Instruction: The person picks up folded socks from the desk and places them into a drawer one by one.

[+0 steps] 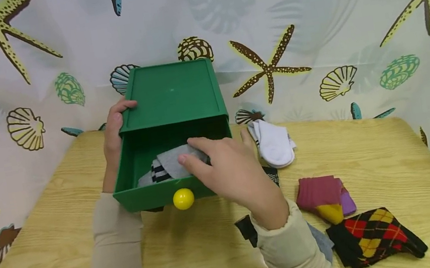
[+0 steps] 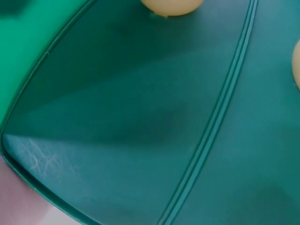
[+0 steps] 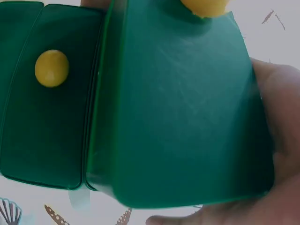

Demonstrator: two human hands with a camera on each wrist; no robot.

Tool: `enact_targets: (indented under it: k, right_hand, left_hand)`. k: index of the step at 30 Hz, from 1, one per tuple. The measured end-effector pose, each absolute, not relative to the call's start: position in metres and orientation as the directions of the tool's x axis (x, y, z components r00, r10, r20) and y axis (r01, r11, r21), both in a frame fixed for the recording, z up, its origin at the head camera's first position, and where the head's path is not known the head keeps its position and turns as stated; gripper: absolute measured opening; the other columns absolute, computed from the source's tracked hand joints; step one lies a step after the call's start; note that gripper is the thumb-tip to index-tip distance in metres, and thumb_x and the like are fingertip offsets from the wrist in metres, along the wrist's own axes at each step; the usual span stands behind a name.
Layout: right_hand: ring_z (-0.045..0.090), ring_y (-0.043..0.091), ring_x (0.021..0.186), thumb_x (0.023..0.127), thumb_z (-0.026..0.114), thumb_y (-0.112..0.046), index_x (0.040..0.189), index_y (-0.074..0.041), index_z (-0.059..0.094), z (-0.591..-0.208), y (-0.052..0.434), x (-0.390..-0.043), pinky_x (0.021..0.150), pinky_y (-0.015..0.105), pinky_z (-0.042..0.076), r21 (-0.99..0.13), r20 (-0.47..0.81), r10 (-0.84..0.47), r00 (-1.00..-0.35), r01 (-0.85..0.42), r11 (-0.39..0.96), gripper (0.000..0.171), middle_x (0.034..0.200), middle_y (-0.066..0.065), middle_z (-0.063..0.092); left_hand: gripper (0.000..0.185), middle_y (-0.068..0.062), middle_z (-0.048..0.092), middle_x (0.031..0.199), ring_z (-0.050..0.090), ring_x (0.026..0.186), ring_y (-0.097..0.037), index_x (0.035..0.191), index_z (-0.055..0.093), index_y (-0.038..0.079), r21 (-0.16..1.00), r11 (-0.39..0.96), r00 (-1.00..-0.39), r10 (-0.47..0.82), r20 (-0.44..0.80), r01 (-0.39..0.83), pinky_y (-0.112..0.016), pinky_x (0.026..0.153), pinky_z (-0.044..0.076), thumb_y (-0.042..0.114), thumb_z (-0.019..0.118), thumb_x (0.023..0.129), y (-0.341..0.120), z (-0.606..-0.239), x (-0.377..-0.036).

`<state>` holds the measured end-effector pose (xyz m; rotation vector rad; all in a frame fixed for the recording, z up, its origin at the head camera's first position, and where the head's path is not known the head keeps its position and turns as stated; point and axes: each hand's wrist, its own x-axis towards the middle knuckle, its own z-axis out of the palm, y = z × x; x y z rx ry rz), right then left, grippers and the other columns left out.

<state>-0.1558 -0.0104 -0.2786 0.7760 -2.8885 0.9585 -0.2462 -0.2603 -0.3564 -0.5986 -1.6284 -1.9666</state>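
One gray sock bundle point(image 1: 176, 158) lies in one drawer point(image 1: 145, 199), beneath the right hand point(image 1: 231, 169), fingers spread. The left hand point(image 1: 112, 129) rests, fingers extended, against one cabinet point(image 1: 172, 89).

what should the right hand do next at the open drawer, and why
Probably lift the right hand clear of the drawer, leaving the grey sock there. The sock already lies inside, while the hand reaches over the drawer's right side and would likely block closing. The left hand is at the left side of the green box, so it could steady it.
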Motion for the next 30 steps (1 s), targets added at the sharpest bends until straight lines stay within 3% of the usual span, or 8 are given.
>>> enact_targets:
  k: [6, 12, 17, 24, 30]
  right_hand:
    - [0.058, 0.021, 0.120, 0.103, 0.052, -0.050, 0.137, -0.024, 0.066, -0.281, -0.009, -0.156, 0.115, 0.065, 0.005, -0.483, 0.187, -0.506, -0.842, -0.528, 0.699, 0.045, 0.127, -0.002, 0.068]
    - [0.060, 0.024, 0.111, 0.103, 0.053, -0.047, 0.130, -0.020, 0.069, -0.280, -0.015, -0.148, 0.113, 0.069, 0.008, -0.403, 0.249, -0.409, -0.878, -0.478, 0.780, 0.041, 0.118, -0.001, 0.071]
    - [0.062, 0.029, 0.104, 0.104, 0.048, -0.049, 0.119, -0.015, 0.073, -0.278, -0.026, -0.136, 0.110, 0.073, 0.010, -0.298, 0.278, -0.371, -0.886, -0.447, 0.844, 0.045, 0.096, 0.001, 0.075]
    - [0.064, 0.024, 0.093, 0.103, 0.044, -0.058, 0.084, -0.017, 0.071, -0.277, -0.030, -0.127, 0.110, 0.073, 0.008, -0.245, 0.259, -0.424, -0.868, -0.484, 0.840, 0.053, 0.064, -0.005, 0.056]
    - [0.064, 0.021, 0.090, 0.099, 0.047, -0.064, 0.084, -0.015, 0.067, -0.279, -0.040, -0.117, 0.109, 0.068, 0.024, -0.157, 0.313, -0.545, -0.778, -0.608, 0.778, 0.055, 0.058, -0.007, 0.050]
  left_hand:
    - [0.033, -0.029, 0.026, 0.155, 0.020, 0.146, -0.036, 0.118, 0.067, 0.015, 0.752, -0.162, -0.769, -0.115, 0.629, 0.639, -0.037, 0.118, 0.017, 0.022, 0.037, 0.105, -0.260, -0.359, -0.245]
    - [0.035, -0.030, 0.023, 0.157, 0.018, 0.147, -0.036, 0.120, 0.066, 0.017, 0.764, -0.139, -0.777, -0.100, 0.622, 0.630, -0.038, 0.119, 0.014, 0.022, 0.034, 0.106, -0.258, -0.357, -0.245]
    - [0.036, -0.029, 0.023, 0.157, 0.017, 0.148, -0.036, 0.120, 0.066, 0.017, 0.771, -0.135, -0.783, -0.101, 0.614, 0.622, -0.039, 0.119, 0.013, 0.021, 0.033, 0.105, -0.257, -0.355, -0.244]
    - [0.036, -0.025, 0.022, 0.158, 0.017, 0.147, -0.036, 0.120, 0.066, 0.019, 0.785, -0.137, -0.797, -0.088, 0.598, 0.604, -0.041, 0.118, 0.013, 0.024, 0.034, 0.105, -0.257, -0.356, -0.243]
    - [0.035, -0.027, 0.026, 0.156, 0.019, 0.148, -0.033, 0.119, 0.067, 0.016, 0.772, -0.133, -0.783, -0.111, 0.612, 0.622, -0.036, 0.118, 0.016, 0.021, 0.036, 0.105, -0.259, -0.355, -0.245]
